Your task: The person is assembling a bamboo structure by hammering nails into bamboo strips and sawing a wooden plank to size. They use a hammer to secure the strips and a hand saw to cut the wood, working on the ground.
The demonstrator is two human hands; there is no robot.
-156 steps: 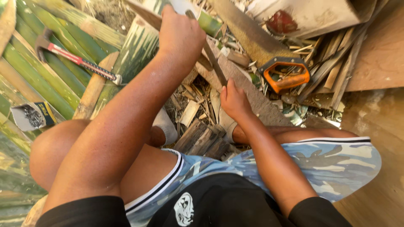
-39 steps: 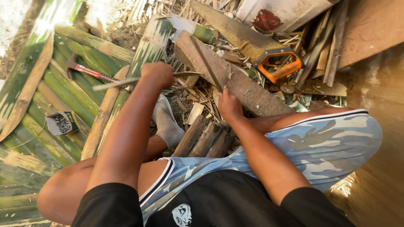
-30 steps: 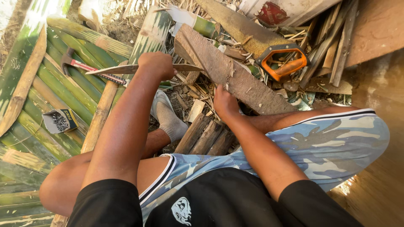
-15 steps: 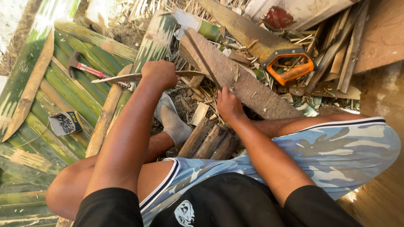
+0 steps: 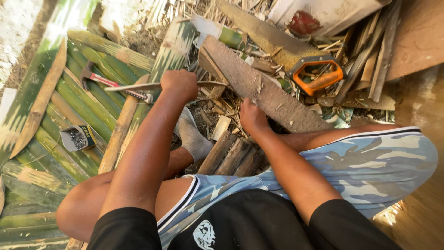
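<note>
My left hand (image 5: 179,84) is wrapped tight round a long knife (image 5: 134,86), just left of the rough grey plank (image 5: 263,90). My right hand (image 5: 252,118) presses flat on the plank's near edge.

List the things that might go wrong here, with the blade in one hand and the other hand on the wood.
1. The left hand grips a long knife raised near the right hand, which rests on the rough plank; a stray swing might cut those fingers.
2. The sock foot and bare legs sit close under the blade.
3. The open box of nails lies beside the knee; it might get knocked and spill.
</note>
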